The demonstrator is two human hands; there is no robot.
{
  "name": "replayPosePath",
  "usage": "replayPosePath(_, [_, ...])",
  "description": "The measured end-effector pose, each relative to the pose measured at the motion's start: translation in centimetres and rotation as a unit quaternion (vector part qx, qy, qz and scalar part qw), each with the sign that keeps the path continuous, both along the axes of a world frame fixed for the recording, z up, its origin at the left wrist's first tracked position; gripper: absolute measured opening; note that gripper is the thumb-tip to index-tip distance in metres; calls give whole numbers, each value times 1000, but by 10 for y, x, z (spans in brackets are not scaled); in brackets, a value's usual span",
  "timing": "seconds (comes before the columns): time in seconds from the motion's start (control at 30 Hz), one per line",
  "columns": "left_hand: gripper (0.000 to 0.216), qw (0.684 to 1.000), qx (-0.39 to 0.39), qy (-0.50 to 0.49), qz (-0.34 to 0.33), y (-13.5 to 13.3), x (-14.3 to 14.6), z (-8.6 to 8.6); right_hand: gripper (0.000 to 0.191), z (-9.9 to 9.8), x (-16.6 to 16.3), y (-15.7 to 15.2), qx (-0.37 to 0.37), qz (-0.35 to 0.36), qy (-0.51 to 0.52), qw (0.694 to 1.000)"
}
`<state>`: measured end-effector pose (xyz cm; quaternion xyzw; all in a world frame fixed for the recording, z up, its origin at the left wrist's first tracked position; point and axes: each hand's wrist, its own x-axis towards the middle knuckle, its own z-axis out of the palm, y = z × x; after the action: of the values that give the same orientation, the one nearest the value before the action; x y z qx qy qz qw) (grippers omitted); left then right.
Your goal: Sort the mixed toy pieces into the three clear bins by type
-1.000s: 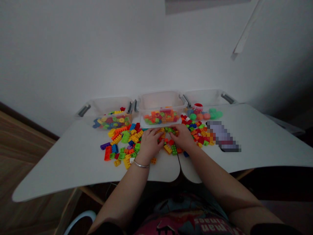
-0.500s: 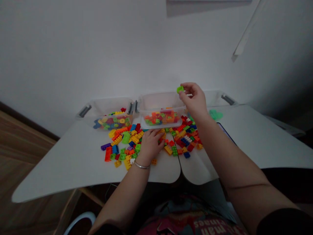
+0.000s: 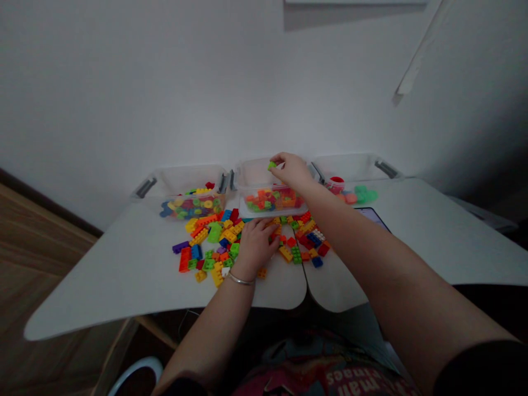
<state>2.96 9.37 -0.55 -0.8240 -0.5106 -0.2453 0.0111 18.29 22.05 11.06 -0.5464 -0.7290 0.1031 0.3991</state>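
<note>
My right hand (image 3: 292,169) is raised over the middle clear bin (image 3: 253,171), pinching a small green brick (image 3: 271,164) between thumb and fingers. That bin holds orange, red and green bricks. My left hand (image 3: 254,245), with a silver bracelet at the wrist, rests palm down on the pile of loose coloured bricks (image 3: 214,242) on the white table (image 3: 124,269); its fingers are curled over bricks, and I cannot make out whether it grips one.
A left clear bin (image 3: 181,184) holds mixed round and flat pieces. A right clear bin (image 3: 355,165) stands beside a red cup (image 3: 336,184) and green and pink pieces (image 3: 361,193). A dark phone (image 3: 373,217) lies right of my arm. The wall stands close behind.
My right hand lifted off the pile with a green brick, rose to the right, then came down left over the middle bin. My left hand stayed on the pile.
</note>
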Motion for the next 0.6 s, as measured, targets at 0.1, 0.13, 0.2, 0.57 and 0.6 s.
replayPosePath(0.1, [33, 1000, -1, 2, 0, 0, 0, 0, 25, 1, -2, -2, -22, -11, -48, 999])
replayPosePath(0.13, [33, 1000, -1, 2, 0, 0, 0, 1, 25, 1, -3, -3, -30, -13, -59, 998])
replayPosePath(0.2, [33, 1000, 0, 1, 0, 0, 0, 1, 23, 0, -3, -4, -39, -13, -70, 997])
replayPosePath(0.57, [34, 1000, 3, 8, 0, 0, 0, 1, 23, -3, 7, -16, 59, 56, 63, 995])
replayPosePath(0.6, [33, 1000, 3, 7, 0, 0, 0, 1, 23, -6, 9, -23, 75, 55, 85, 992])
